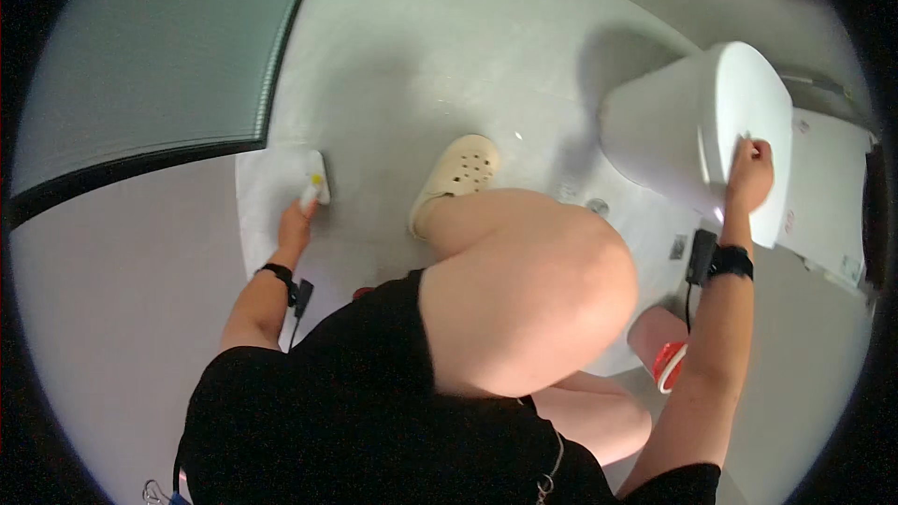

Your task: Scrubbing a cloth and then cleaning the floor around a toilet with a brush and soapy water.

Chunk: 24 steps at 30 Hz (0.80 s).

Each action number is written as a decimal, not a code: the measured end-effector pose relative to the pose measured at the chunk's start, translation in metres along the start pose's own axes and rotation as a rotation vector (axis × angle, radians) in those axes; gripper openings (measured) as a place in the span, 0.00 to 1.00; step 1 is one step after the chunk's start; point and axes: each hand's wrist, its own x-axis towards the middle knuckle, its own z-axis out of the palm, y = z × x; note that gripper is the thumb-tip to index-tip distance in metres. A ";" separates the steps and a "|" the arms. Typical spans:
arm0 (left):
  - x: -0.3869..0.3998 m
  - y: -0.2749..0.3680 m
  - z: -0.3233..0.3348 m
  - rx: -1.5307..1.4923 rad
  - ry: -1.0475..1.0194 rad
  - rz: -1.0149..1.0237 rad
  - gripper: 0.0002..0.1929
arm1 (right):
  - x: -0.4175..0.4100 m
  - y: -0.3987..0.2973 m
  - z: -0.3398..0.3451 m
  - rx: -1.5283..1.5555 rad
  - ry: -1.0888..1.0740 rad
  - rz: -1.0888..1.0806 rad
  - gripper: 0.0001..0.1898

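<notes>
My left hand (295, 224) is shut on the handle of a white brush (319, 172) with a yellow spot, low over the pale tiled floor (393, 105) beside the wall. At the right, my right hand (751, 172) is over the closed lid of a white toilet (744, 98), its fingers curled near the lid's surface. Whether those fingers pinch something small is not clear. Both wrists wear black bands with small black devices and cables. What the brush's underside touches is hidden.
A frosted glass panel with a black frame (231, 147) stands at upper left. A pink bin (656, 330) with a red and white rim is below the toilet. A round floor drain (598, 207) and a small square metal plate (678, 247) lie near my knee. My foot wears a cream clog (463, 168).
</notes>
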 end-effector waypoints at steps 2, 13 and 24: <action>0.049 0.033 -0.003 -0.136 0.061 0.056 0.31 | -0.001 -0.001 0.002 -0.031 0.001 -0.016 0.16; 0.066 0.093 -0.035 -0.035 -0.111 0.102 0.31 | 0.004 0.001 -0.002 -0.170 -0.120 -0.010 0.17; 0.055 0.015 -0.044 -0.181 -0.032 0.033 0.31 | -0.017 -0.253 -0.035 0.385 -0.317 -0.581 0.18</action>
